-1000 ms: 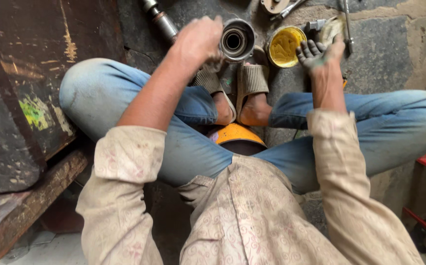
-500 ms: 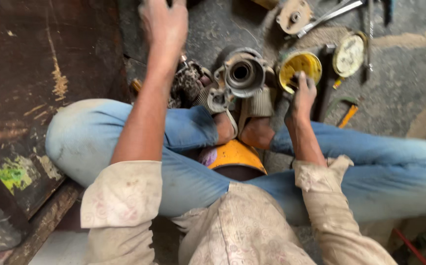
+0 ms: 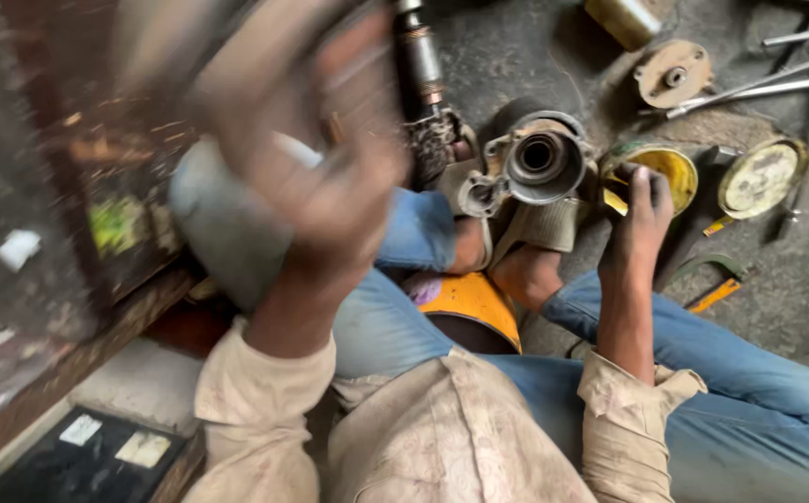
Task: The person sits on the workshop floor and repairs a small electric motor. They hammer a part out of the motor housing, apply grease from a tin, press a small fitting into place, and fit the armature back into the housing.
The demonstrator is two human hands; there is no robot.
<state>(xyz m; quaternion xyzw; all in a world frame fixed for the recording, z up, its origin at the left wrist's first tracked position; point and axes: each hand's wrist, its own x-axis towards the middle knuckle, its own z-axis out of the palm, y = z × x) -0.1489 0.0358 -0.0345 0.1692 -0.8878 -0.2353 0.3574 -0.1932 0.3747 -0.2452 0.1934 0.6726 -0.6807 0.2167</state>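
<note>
Head cam: left hand (image 3: 311,158) has swung up close, all blur, can't tell its fingers or any hold. Right hand (image 3: 642,210) moved onto the yellow grease tin (image 3: 651,172) right of centre, fingers dipping in beside the metal housing (image 3: 535,163)

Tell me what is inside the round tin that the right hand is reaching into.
The tin holds a yellow paste. The right hand has its fingertips in it and covers part of the contents, so anything beneath them cannot be seen.

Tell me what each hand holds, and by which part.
The right hand holds nothing; its fingers rest on the yellow tin's rim. The left hand is too blurred to tell.
</note>
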